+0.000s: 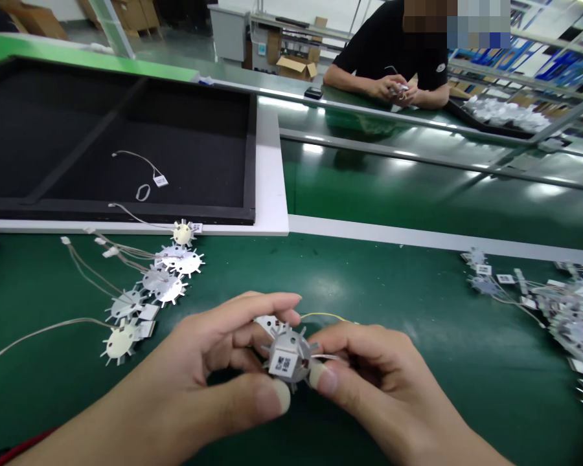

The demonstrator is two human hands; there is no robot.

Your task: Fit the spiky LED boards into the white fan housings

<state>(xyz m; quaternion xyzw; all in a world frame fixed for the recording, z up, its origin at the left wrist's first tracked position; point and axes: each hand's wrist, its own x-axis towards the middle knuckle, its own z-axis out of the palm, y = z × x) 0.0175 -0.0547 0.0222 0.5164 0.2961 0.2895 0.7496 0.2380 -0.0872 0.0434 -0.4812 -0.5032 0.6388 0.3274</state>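
Note:
Between my hands is a small round metal disc (296, 346) with short tabs around its rim and a white code label (284, 364). My left hand (228, 356) grips it from the left, thumb below and fingers behind. Another piece with holes shows partly behind it, against the left fingers. My right hand (364, 375) is closed at the disc's right edge, thumb and index finger pinching the thin wire (328, 356) there. A yellow wire (323, 315) arcs behind the disc toward the right fingers. Part of the disc's underside is hidden.
Several wired tabbed discs (162, 285) lie at left on the green table (320, 272). A larger pile of them (578, 317) lies at right. A black tray (189, 149) holds a loose labelled wire. Across the bench, a person (383, 58) holds a small part.

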